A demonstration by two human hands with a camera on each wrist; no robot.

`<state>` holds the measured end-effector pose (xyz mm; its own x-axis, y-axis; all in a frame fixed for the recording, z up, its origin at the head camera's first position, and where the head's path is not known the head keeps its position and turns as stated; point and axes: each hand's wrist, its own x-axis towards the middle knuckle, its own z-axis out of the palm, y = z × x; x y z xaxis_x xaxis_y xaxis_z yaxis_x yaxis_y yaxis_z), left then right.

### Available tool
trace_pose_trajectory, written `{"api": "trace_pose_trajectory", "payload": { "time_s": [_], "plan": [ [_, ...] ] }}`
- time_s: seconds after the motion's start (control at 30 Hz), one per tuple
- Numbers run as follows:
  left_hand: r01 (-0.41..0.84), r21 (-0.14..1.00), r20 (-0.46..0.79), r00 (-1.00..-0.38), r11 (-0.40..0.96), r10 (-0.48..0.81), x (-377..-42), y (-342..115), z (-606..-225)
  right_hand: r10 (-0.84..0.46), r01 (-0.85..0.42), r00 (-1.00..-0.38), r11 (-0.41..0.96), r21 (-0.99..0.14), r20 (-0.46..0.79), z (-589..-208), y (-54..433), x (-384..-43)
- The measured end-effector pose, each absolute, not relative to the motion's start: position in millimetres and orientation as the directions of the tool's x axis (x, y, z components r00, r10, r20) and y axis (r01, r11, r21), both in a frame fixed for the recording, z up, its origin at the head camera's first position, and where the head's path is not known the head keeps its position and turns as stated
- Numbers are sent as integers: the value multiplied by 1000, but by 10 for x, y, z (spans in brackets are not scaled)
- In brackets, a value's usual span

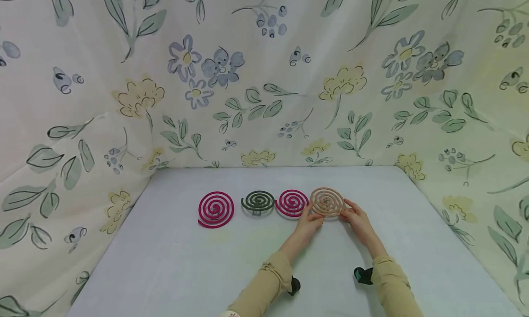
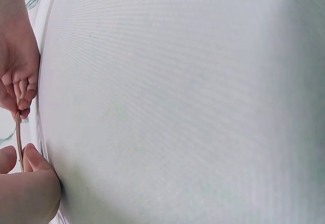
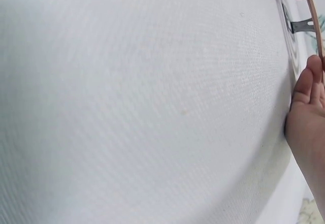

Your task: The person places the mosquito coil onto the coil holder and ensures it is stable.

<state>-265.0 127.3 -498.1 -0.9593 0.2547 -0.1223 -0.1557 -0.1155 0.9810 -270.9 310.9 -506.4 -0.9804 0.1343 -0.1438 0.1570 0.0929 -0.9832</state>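
Between finger and thumb, my left hand (image 1: 306, 226) pinches the left lower edge of a tan mosquito coil (image 1: 325, 200). My right hand (image 1: 358, 221) pinches the same coil at its right edge. In the right wrist view the tan coil shows edge-on as a thin strip, and a small metal coil stand (image 3: 303, 26) is beside it. Just left of the tan coil is a pink mosquito coil (image 1: 292, 201), its edge close to my left fingertips. A dark green mosquito coil (image 1: 258, 200) comes after it, raised on a stand mostly hidden beneath.
Another pink mosquito coil (image 1: 216, 209) lies at the left end of the row, set apart from the others. All are toward the back of a white-covered table (image 1: 186, 271). A floral cloth (image 1: 264, 138) hangs behind the table and down both sides.
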Motion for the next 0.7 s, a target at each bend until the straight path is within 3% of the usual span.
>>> {"api": "trace_pose_trajectory", "payload": {
  "time_s": [0.1, 0.2, 0.33, 0.43, 0.7],
  "plan": [
    [-110, 985, -73, -962, -131, 263, -2841, 1349, -5327, 132, 152, -981, 77, -985, -141, -5082, 3110, -2713],
    [-92, 984, -51, -965, -150, 258, -3212, 1534, -5963, 135, 154, -980, 77, -985, -143, -5083, 3107, -2708],
    [-59, 991, -29, -970, -116, 242, -3322, 1606, -6157, 140, 167, -978, 76, -983, -155, -5062, 3095, -2699],
    [-29, 994, -1, -967, -106, 255, -3103, 1482, -5794, 140, 170, -977, 79, -982, -158, -5050, 3090, -2696],
    [-147, 983, -119, -964, -106, 236, -2692, 1310, -5056, 147, 173, -976, 86, -981, -160, -5053, 3098, -2709]
  ]
}}
